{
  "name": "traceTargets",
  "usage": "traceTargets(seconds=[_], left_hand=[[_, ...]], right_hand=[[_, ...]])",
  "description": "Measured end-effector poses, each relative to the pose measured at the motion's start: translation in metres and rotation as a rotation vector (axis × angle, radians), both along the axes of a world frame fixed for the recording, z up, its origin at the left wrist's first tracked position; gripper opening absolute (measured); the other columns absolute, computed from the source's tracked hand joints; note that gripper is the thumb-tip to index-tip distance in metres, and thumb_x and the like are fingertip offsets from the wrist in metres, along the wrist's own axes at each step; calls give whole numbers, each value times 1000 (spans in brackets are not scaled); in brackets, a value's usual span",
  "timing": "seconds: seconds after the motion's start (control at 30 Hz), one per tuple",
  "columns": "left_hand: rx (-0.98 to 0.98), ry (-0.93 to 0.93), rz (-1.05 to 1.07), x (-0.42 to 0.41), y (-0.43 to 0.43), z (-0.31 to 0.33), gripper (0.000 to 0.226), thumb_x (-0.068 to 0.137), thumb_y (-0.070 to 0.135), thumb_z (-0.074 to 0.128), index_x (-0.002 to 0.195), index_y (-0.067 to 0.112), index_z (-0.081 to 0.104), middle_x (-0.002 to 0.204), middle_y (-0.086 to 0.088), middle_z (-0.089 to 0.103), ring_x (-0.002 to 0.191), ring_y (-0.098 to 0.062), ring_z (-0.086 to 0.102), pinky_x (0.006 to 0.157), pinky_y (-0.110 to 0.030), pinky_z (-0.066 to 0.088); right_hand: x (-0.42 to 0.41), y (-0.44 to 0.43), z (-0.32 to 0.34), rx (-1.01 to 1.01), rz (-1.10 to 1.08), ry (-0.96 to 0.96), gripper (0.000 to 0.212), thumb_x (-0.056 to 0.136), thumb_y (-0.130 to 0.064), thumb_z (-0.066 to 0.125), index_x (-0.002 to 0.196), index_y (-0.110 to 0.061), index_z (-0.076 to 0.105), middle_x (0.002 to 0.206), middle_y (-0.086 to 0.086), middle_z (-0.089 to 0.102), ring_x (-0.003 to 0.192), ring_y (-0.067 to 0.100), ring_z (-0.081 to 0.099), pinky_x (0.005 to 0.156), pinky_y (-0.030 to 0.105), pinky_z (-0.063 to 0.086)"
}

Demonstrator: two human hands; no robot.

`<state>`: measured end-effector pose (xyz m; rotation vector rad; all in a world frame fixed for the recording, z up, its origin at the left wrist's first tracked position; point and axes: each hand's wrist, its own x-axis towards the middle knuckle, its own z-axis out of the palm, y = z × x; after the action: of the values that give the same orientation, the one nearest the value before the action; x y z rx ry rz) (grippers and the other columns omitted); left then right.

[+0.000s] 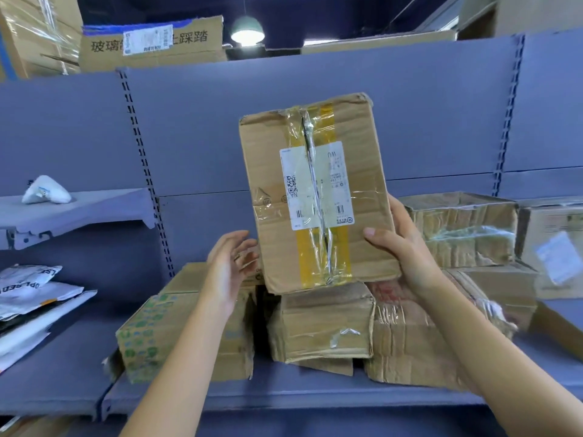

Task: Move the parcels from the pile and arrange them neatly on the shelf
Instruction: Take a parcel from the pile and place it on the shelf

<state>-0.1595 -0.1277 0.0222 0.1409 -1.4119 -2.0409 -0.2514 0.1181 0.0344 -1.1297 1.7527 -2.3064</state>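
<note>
A worn cardboard parcel (347, 197) with yellow tape and a white shipping label stands upright in the middle of the view, its bottom edge resting on a lower box (325, 326). My right hand (400, 247) grips its lower right edge. My left hand (232, 263) hovers just off its lower left side, fingers spread and holding nothing. Below, a green-patterned box (148, 335), the middle box and a taped box (407, 345) sit side by side on the blue shelf (284, 392).
More cardboard boxes (463, 228) are stacked at the right, one blurred at the far right (555, 247). White poly mailers (28, 288) lie on the left shelf, and a white pouch (45, 190) on the higher left ledge. Large cartons (151, 42) stand on top.
</note>
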Motion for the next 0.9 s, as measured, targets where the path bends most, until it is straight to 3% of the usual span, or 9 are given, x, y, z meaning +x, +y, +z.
traceTargets(seconds=[0.13,0.3,0.37,0.43,0.53,0.63,0.77,0.83,0.9], left_hand=[[-36,23,-58,-15,27,0,12,94,17,51,88,16,61,80,-1,64,63,-12,61,62,-26,46],[-30,56,-136,-24,59,3,15,94,20,49,99,10,59,81,-2,63,69,-12,59,64,-22,47],[-32,67,-165,-24,73,9,30,85,26,57,106,5,59,89,-8,63,80,-20,58,75,-30,45],[-36,62,-215,-22,89,14,61,70,36,65,116,-3,57,103,-19,60,94,-29,54,85,-41,40],[-66,39,-322,-16,114,10,80,65,43,67,123,-9,52,115,-25,56,103,-32,51,88,-45,36],[-66,-8,-442,-2,139,-3,71,66,43,66,120,-1,56,107,-20,55,92,-27,50,78,-36,38],[-9,-107,-588,3,177,-23,77,65,44,67,124,-3,55,115,-20,55,103,-30,50,86,-37,39],[-8,-128,-668,6,204,-33,55,71,40,65,113,4,60,106,-15,58,96,-25,52,79,-31,42],[-44,-164,-760,14,238,-45,25,91,31,53,102,10,62,99,-10,60,87,-20,56,74,-27,49]], right_hand=[[4,38,-6,-13,-42,0,86,60,-35,74,140,-29,42,129,8,60,111,30,63,85,47,53],[25,74,-13,-39,-61,-46,84,59,-32,72,138,-26,44,126,9,61,105,27,66,75,36,56],[39,88,-16,-37,-113,-35,81,60,-34,72,136,-29,46,126,5,62,112,27,62,82,40,55],[57,103,-20,-51,-162,-45,82,60,-34,72,137,-30,45,129,5,62,117,28,60,89,44,52],[87,124,-29,-73,-224,-81,80,61,-31,73,136,-26,45,124,6,65,109,27,64,81,38,54],[120,142,-38,-100,-314,-115,75,68,-21,71,138,-25,44,121,7,66,104,24,67,75,31,56],[166,176,-53,-103,-480,-153,79,64,-22,72,138,-24,43,114,0,68,96,15,69,69,26,55],[188,198,-61,-108,-572,-179,86,57,-31,74,138,-25,44,118,1,66,97,14,68,69,25,55],[209,221,-71,-114,-662,-201,87,57,-35,73,138,-25,44,122,4,65,101,17,67,72,25,55]])
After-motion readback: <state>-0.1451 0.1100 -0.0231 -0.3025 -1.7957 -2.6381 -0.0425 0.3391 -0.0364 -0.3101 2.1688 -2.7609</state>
